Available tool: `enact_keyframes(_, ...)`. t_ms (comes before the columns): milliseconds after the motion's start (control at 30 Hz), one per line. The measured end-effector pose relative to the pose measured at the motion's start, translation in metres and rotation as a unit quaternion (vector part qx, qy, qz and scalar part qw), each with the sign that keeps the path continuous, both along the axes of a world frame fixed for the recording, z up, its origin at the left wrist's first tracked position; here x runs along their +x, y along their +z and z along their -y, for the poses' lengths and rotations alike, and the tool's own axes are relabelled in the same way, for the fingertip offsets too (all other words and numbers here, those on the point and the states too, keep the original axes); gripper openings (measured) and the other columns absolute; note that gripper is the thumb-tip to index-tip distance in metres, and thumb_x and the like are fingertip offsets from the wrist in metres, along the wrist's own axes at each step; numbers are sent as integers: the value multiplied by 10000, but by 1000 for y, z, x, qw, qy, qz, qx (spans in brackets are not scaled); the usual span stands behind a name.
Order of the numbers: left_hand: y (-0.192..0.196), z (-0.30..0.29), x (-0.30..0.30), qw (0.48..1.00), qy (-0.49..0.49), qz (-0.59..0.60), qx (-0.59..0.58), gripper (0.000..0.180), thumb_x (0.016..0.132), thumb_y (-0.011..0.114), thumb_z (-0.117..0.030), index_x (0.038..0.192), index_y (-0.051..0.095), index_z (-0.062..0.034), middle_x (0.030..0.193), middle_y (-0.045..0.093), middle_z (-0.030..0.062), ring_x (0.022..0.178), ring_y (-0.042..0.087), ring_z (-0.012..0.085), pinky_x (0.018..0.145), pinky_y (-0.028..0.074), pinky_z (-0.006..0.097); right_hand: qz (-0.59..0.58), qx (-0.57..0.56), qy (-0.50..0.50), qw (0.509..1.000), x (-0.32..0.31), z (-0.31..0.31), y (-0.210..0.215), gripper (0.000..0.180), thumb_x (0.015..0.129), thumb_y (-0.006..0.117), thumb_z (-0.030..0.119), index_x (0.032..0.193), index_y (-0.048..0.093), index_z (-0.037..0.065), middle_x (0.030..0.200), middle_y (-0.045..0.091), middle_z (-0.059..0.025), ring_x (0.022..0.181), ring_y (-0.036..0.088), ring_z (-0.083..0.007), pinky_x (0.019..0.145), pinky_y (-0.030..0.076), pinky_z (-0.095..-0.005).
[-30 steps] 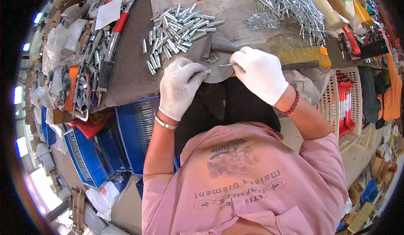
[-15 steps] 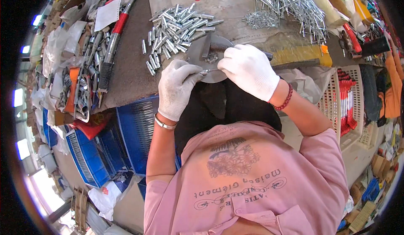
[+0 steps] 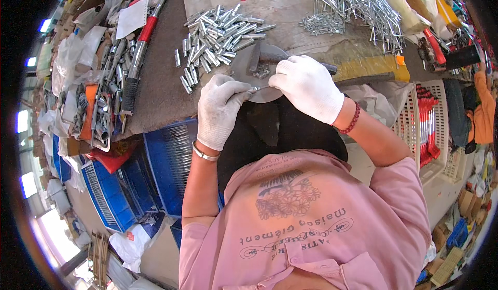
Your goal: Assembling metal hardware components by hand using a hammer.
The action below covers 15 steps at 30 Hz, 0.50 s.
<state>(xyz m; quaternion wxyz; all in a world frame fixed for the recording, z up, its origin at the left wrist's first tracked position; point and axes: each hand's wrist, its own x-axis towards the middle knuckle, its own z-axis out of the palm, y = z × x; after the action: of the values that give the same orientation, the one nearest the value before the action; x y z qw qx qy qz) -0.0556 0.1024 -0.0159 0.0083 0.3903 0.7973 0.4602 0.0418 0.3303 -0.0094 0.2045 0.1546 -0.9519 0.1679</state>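
Head view. Brown felt-like cloth covers the workbench (image 3: 161,82), which spans the far half of the scene and is crowded with metal parts. At its near edge, in the middle, lies a round grey metal plate (image 3: 244,67) with a small hammer (image 3: 259,57) resting on its far part and a few tiny loose pieces beside the hammer head.

Both hands wear white knit gloves and meet over the near rim of the plate. The left hand (image 3: 220,111) has its thumb and forefinger closed together on a small thin metal pin (image 3: 255,88), which points right toward the other hand. The right hand (image 3: 309,86) is curled, fingers together, its fingertips touching the same pin from the right; whether it truly grips the pin cannot be told. The pin thus lies between the two hands, just over the plate's near edge. A metal bangle sits on the left wrist and a red bead bracelet on the right.

Far from the hands, a heap of short silver tubes (image 3: 220,33) lies left of the plate, and a larger pile of long thin silver rods (image 3: 358,4) lies far right. Red-handled tools (image 3: 140,46) lie on the left. Blue plastic crates (image 3: 166,160) stand below the bench on the left, and a white basket (image 3: 430,129) stands on the right.
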Motion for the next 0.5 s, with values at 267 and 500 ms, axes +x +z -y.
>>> enact_keyframes(267, 4, -7, 3, 1000, -5, -26, -9, 130, 799, 825, -11, 914, 796, -64, 880, 687, 122, 838, 691, 301, 752, 538, 383, -11, 10, 6, 1000, 0, 1, 3, 110, 861, 647, 124, 934, 726, 146, 906, 608, -42, 908, 646, -266, 798, 532, -421)
enact_keyframes(500, 11, -2, 7, 1000, 2, -20, -3, 132, 787, 851, -10, 891, 784, -58, 866, 682, 111, 820, 681, 296, 742, 529, 384, -78, 9, -134, 988, -2, -36, 10, 79, 860, 760, 155, 933, 733, 145, 876, 657, -52, 850, 684, -286, 763, 571, -425)
